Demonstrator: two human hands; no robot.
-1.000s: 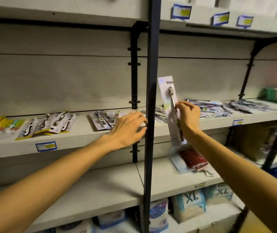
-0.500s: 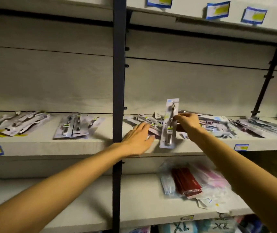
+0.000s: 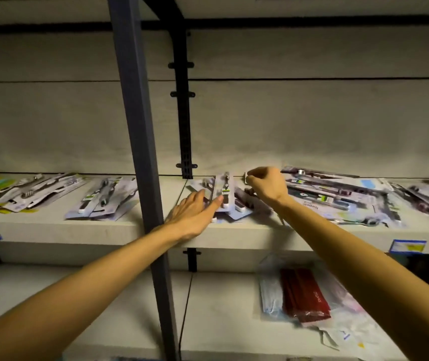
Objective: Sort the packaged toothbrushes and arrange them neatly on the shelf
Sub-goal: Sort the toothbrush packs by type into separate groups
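Head view of a shelving bay. The toothbrush pack point(image 3: 223, 192) lies flat on the middle shelf point(image 3: 247, 237), just right of the dark upright post point(image 3: 140, 142). Its long axis runs near to far, leaning slightly rightward at the far end; the brush head points to the back wall and the handle end to the shelf's front edge. It rests on top of a small pile of similar packs point(image 3: 239, 204), which fan out at differing angles beneath it.

The left hand point(image 3: 195, 213) lies low over the shelf edge with fingers straight and close together, their tips touching the near left part of the pack. The right hand point(image 3: 266, 186) is raised just right of the pack's far end, fingers curled inward with thumb and forefinger drawn together; whether they pinch anything cannot be told, since the view is blurred there.

To the right, a loose heap of toothbrush packs point(image 3: 338, 196) spreads across the same shelf, mostly lying left to right. Left of the post are two further groups: a fanned set of packs point(image 3: 104, 199) and, further left, a mixed row with yellow cards point(image 3: 13, 191). Blue-and-yellow price labels point(image 3: 407, 246) sit on the shelf's front lip. On the lower shelf point(image 3: 221, 308) lie clear bags holding face masks and a dark red packet point(image 3: 303, 294).
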